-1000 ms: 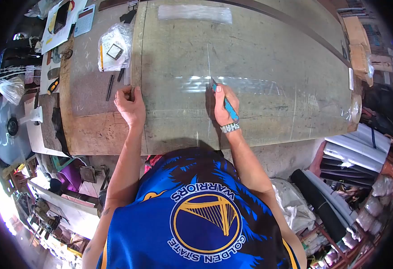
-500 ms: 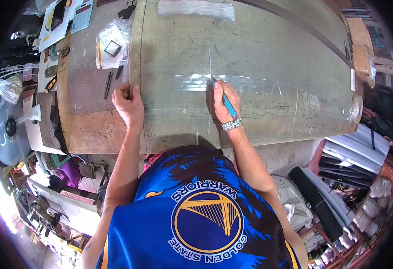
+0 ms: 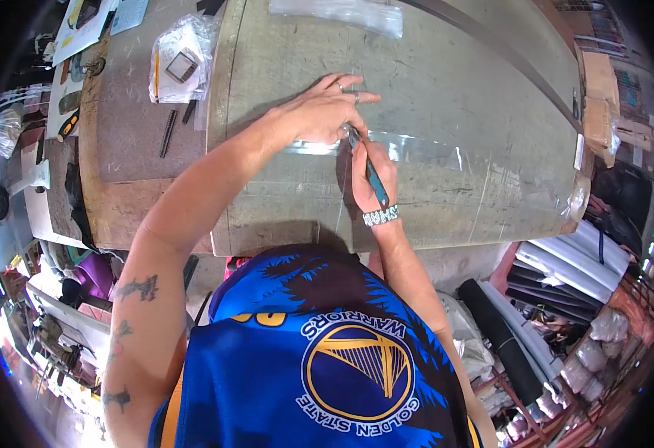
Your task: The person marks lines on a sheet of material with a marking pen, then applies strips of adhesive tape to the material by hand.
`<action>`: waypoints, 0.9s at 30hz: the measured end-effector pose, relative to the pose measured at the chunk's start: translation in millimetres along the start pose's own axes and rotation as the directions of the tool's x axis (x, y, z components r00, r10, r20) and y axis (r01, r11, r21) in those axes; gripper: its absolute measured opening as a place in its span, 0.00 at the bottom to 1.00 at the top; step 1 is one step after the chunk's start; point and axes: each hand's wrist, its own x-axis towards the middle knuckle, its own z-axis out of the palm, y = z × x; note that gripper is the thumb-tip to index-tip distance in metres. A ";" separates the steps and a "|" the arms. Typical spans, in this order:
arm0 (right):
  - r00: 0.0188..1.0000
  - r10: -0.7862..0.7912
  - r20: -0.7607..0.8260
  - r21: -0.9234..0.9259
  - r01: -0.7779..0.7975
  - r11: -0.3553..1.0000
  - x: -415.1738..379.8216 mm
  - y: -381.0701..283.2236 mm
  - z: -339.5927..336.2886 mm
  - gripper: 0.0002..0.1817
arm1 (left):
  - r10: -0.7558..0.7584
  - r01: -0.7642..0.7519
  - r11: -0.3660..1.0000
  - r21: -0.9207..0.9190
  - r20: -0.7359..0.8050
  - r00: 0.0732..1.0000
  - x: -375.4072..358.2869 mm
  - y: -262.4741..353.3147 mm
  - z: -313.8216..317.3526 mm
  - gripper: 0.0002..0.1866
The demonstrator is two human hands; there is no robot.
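LH (image 3: 322,114) now nr knife (image 3: 374,179)

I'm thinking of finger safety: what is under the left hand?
Around the left hand, the worktable and a clear plastic strip show; whatever lies directly beneath is covered, including how far the strip extends there.

A slim, blue-green utility knife (image 3: 372,176) with a dark front end sits in the right hand (image 3: 386,168), slanting from near the wrist to a tip just beside the thumb side of the left hand (image 3: 323,112). A long, clear, glossy plastic strip (image 3: 424,151) lies flat in 2 visible stretches: 1 beneath the left hand, 1 running out right of the right hand. Whether the tip touches it is unclear.
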 end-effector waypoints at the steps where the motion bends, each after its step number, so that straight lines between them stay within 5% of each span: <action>1: 1.000 0.000 0.001 -0.002 0.000 1.000 0.2 -1.6 -0.5 0.11 | 0.002 -0.002 1.000 -0.001 -0.009 1.000 0.7 -1.6 2.4 0.23; 15: 0.970 0.161 0.179 -0.065 -0.152 0.986 -72.4 -28.1 -28.9 0.11 | -0.069 0.067 0.997 0.028 0.090 0.994 5.1 2.0 -6.6 0.25; 18: 0.991 -0.014 0.130 0.034 0.009 0.999 -84.6 -22.9 -50.2 0.10 | -0.072 0.065 0.995 0.075 0.101 0.992 2.8 -1.3 -1.4 0.25; 21: 0.965 -0.259 -0.029 -0.132 0.253 0.958 -62.1 -5.3 -79.8 0.13 | -0.125 0.118 0.988 -0.104 -0.071 0.990 -16.4 -1.9 15.9 0.29; 25: 0.975 -0.092 0.203 -0.337 0.158 0.928 -48.0 42.3 -124.0 0.18 | -0.317 0.412 0.908 0.070 -0.526 0.789 -82.0 33.1 53.0 0.36; 27: 0.962 -0.098 0.253 -0.366 0.190 0.911 -46.8 76.3 -118.5 0.20 | -0.328 0.480 0.872 0.093 -0.616 0.716 -109.5 57.7 75.2 0.36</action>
